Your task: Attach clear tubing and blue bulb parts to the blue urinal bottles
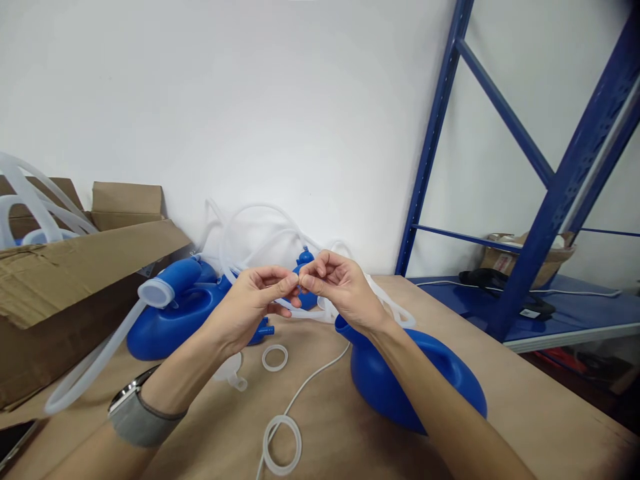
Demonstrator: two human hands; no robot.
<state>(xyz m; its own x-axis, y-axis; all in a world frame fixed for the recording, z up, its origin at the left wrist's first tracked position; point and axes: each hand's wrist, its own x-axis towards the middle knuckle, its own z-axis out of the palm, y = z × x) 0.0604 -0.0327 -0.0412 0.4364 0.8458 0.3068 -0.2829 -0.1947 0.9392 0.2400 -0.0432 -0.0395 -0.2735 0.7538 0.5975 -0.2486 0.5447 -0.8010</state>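
Observation:
My left hand (pixel 253 300) and my right hand (pixel 345 290) meet above the table, thumbs and index fingertips pinched together. Whatever is between them is too small to make out. Below my right forearm lies a blue plastic jug (pixel 370 380) with its open neck under the wrist. Another blue jug (pixel 160 333), with a capped spout and a pale hose (pixel 115 347), sits beyond my left forearm. On the tabletop lie a translucent ring (pixel 264 359), a larger translucent ring (pixel 299 445) over a white cord (pixel 313 377), and a translucent cap with a tab (pixel 231 369).
An open cardboard box (pixel 100 263) holding pale hoses stands at the left. More hoses (pixel 265 230) and blue parts lie against the white wall. A blue metal rack (pixel 560 180) rises at the right. A phone (pixel 15 440) lies at the lower left edge.

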